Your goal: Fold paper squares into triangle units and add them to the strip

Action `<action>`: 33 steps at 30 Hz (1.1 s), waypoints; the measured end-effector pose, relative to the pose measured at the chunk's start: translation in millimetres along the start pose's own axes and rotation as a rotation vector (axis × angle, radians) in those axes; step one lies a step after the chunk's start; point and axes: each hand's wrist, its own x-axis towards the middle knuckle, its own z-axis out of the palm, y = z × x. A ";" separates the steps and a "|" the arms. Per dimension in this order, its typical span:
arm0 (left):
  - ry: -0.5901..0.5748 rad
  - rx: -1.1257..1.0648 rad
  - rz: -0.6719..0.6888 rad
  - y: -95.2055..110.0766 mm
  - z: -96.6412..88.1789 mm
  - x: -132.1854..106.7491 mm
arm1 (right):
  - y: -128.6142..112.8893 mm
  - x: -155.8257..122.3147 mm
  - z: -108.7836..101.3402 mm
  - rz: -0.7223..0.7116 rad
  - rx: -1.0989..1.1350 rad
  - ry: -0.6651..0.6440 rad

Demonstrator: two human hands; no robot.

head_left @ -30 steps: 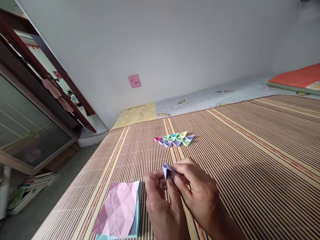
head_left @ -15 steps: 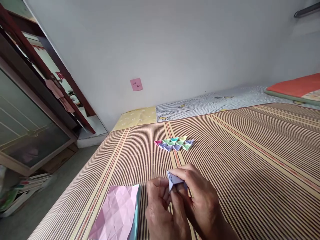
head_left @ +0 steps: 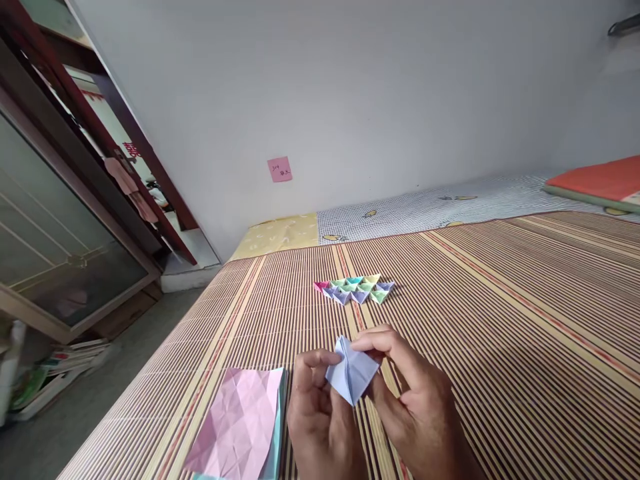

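Both of my hands hold a small folded piece of lavender-blue paper [head_left: 353, 375] low in the middle of the view, above a striped bamboo mat [head_left: 500, 313]. My left hand [head_left: 320, 420] pinches its left edge with thumb and fingers. My right hand [head_left: 415, 407] pinches its top and right side. Just beyond my hands, a cluster of several small folded paper pieces [head_left: 356, 289] in pink, purple, teal, green and yellow lies on the mat. To the left of my left hand lies a creased pink paper sheet [head_left: 237, 423] on top of a teal sheet.
A patterned bedsheet [head_left: 425, 203] runs along the white wall behind the mat, with a pink sticky note [head_left: 279, 169] on the wall. An orange cushion [head_left: 597, 180] lies far right. On the left stand a dark wooden glass-front cabinet [head_left: 60, 220] and stacked books [head_left: 55, 370] on the floor.
The folded paper has spread out between my fingers from a narrow bundle into a wider, flatter shape. My hands stayed in about the same place; the camera shifted slightly.
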 end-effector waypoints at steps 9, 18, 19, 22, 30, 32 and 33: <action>0.041 -0.033 -0.047 -0.2 -2.8 6.2 | 7.7 0.2 -18.2 0.016 0.005 -0.250; -0.037 0.088 0.227 -11.0 -1.9 4.2 | 14.3 3.3 -23.2 0.359 0.214 -0.268; -0.056 0.101 0.267 -12.8 -1.4 3.9 | 14.7 3.8 -22.4 0.365 0.231 -0.267; -0.126 0.134 0.364 -17.9 -0.1 3.9 | 15.1 3.7 -22.6 0.383 0.271 -0.247; -0.256 0.303 0.556 -22.5 -5.1 9.4 | 9.6 4.3 -25.8 0.420 0.269 -0.233; -0.267 0.340 0.578 -21.1 -5.8 10.2 | 6.7 6.1 -26.1 0.396 0.258 -0.227; -0.267 0.355 0.589 -20.0 -5.6 10.5 | 5.2 7.1 -26.5 0.377 0.246 -0.222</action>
